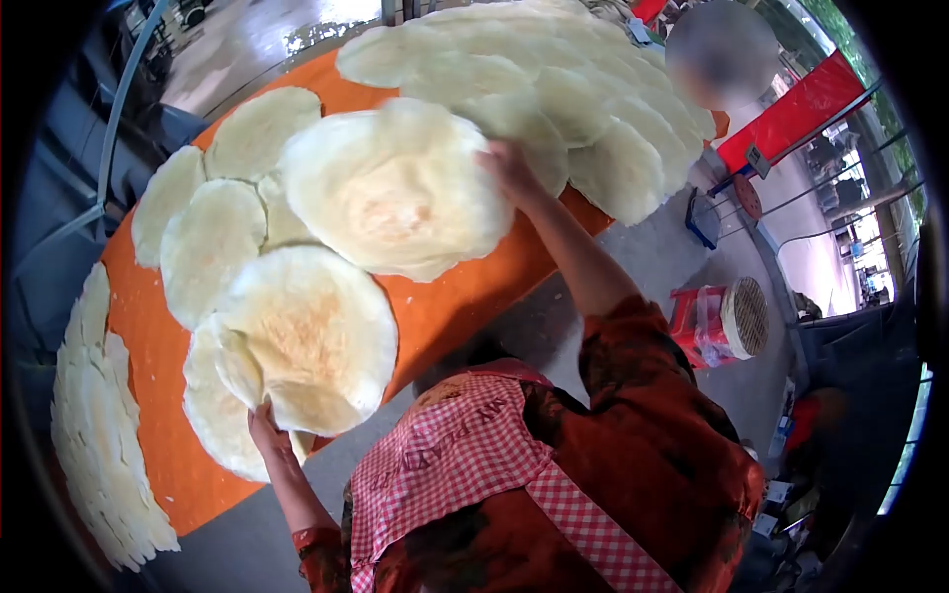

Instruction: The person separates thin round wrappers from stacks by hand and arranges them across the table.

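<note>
My left hand (269, 427) pinches the lower edge of a round, pale flatbread (321, 326), whose left side is folded over. Under it part of another flatbread (213, 415) shows on the orange table (158, 376). Farther up, my right hand (502, 168) grips the right edge of a large flatbread (395, 198) with a browned middle; its upper edge is blurred. Beside these, more thin rounds (213, 242) lie flat at the left of the table.
Many overlapping flatbreads (554, 79) cover the table's far right part, and another overlapping row (94, 425) hangs at the left end. A red bucket (697, 326) with a woven lid (744, 318) stands on the floor at the right. A blurred round shape is at the upper right.
</note>
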The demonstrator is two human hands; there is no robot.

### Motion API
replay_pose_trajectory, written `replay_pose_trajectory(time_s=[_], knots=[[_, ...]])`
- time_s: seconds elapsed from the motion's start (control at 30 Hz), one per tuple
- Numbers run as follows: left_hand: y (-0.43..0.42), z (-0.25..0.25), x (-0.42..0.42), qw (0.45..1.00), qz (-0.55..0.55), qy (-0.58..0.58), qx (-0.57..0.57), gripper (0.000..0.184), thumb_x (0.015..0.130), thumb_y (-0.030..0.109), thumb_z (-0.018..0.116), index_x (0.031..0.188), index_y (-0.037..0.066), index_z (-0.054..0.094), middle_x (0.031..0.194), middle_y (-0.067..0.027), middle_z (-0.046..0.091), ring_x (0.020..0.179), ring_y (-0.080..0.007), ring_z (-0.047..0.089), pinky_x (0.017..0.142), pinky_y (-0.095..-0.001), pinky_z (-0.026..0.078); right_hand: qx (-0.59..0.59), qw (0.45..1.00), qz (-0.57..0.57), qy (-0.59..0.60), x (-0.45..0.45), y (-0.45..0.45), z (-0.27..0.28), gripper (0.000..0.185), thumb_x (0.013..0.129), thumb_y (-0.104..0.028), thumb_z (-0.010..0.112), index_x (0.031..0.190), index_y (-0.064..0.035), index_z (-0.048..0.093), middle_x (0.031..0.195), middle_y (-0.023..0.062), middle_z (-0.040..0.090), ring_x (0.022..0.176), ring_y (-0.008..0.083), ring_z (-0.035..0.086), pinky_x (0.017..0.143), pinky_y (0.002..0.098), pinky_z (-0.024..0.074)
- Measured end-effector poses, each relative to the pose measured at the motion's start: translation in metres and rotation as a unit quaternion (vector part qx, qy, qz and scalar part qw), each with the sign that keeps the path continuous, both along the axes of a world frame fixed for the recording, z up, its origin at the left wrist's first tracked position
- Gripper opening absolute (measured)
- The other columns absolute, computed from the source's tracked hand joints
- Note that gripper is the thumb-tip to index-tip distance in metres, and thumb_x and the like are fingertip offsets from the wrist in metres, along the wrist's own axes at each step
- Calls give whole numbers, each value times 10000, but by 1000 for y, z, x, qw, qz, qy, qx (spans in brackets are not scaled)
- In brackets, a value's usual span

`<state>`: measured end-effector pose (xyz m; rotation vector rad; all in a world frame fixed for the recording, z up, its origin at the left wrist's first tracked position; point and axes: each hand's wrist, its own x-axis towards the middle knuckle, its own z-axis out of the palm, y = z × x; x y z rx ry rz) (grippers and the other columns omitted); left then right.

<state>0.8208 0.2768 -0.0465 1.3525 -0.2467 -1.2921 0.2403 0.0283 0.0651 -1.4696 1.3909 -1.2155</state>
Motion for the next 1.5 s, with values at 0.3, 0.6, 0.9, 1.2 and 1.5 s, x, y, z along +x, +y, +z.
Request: replay_pose_trajectory(time_s=[0.3,0.6,0.9,1.2,1.5], knots=[[42,31,-60,984,1,169,-53,556,917,360,474,1368,44,397,1375,-136,453,1267,-356,421,1010,-553,377,-107,921,-146,344,-99,43,-70,284,836,-241,580,733,23,565,658,166,614,564,244,535,571,426,437],[46,51,-81,981,33,185,-54,447,859,350,580,1207,80,500,1086,-122,634,855,-322,641,675,-469,556,-12,706,-273,653,-286,82,-50,268,807,-170,666,991,13,602,964,141,636,882,270,609,798,429,490],[19,62,-103,994,46,81,-62,378,839,161,630,1186,111,489,1009,-51,614,837,-184,605,602,-304,486,184,872,453,31,279,163,-29,630,869,-345,652,1368,-42,414,1265,146,528,1154,238,521,919,381,465],[24,58,-91,973,-12,189,-136,465,916,328,530,1313,123,401,1252,-79,511,1131,-235,516,837,-410,493,130,929,332,96,341,163,-51,205,912,-108,478,992,65,556,882,269,630,843,351,644,743,414,483],[15,69,-90,991,-41,99,-77,443,924,344,551,1283,130,404,1168,-75,533,1028,-197,550,791,-358,504,175,883,430,64,347,178,-21,474,887,-277,646,1197,62,527,1029,171,644,940,202,613,824,323,484]])
